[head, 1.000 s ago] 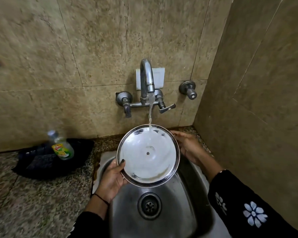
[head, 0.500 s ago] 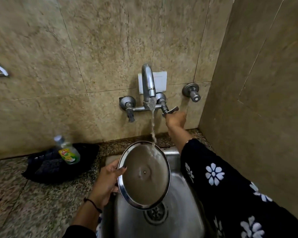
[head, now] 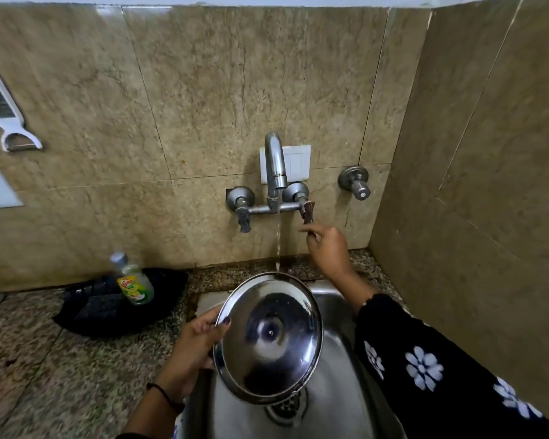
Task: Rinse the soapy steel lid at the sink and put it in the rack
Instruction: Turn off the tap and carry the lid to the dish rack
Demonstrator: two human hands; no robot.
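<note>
A round steel lid is held tilted over the steel sink, its shiny inner face towards me. My left hand grips its left rim. A thin stream of water falls from the wall tap onto the lid's top edge. My right hand hangs just below the tap's right handle, fingers loosely apart, holding nothing. No rack is in view.
A dish-soap bottle stands in a black tray on the granite counter left of the sink. A white peeler hangs on the left wall. A tiled side wall closes the right.
My right hand left the lid, reached the tap's right handle and now sits just below it. The stream has thinned. The lid tilted, held by my left hand alone.
</note>
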